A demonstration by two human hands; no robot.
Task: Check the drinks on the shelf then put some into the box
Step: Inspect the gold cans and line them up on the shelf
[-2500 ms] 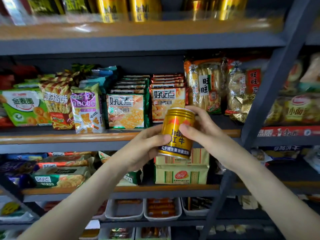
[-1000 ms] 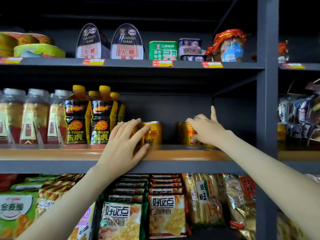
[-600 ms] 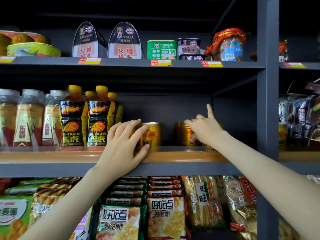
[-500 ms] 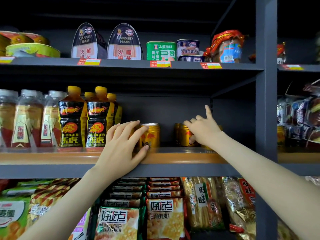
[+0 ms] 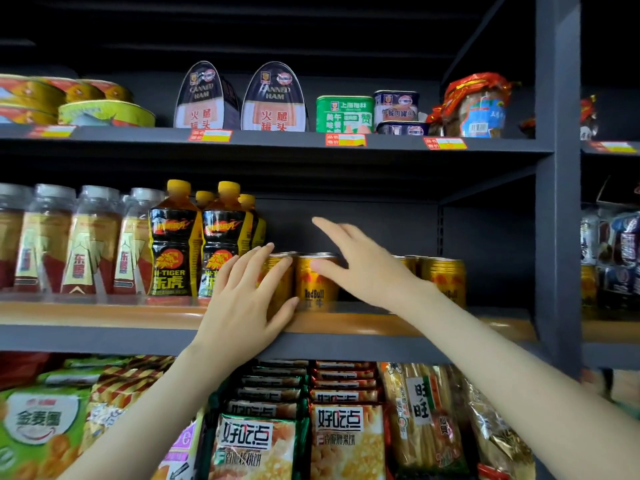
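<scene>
Gold Red Bull cans stand on the middle shelf [image 5: 104, 315]. One can [image 5: 317, 282] is at the centre front, with another partly hidden behind my left hand. A second group of cans [image 5: 445, 280] stands to the right. My left hand [image 5: 249, 303] lies flat with straight fingers against the left can, thumb on the shelf lip. My right hand [image 5: 360, 265] hovers open over the centre can, thumb near its top. No box is in view.
Hi-Tiger bottles [image 5: 175, 244] and clear bottles [image 5: 86, 240] stand left of the cans. Canned ham [image 5: 273, 98] and tins sit on the shelf above. Snack packs [image 5: 346, 441] fill the shelf below. A dark upright post [image 5: 557, 202] bounds the bay at the right.
My right hand left the right group of cans and moved left over the centre can, fingers spread. My left hand stayed on the left can. Earlier I held one can in both hands lower down.
</scene>
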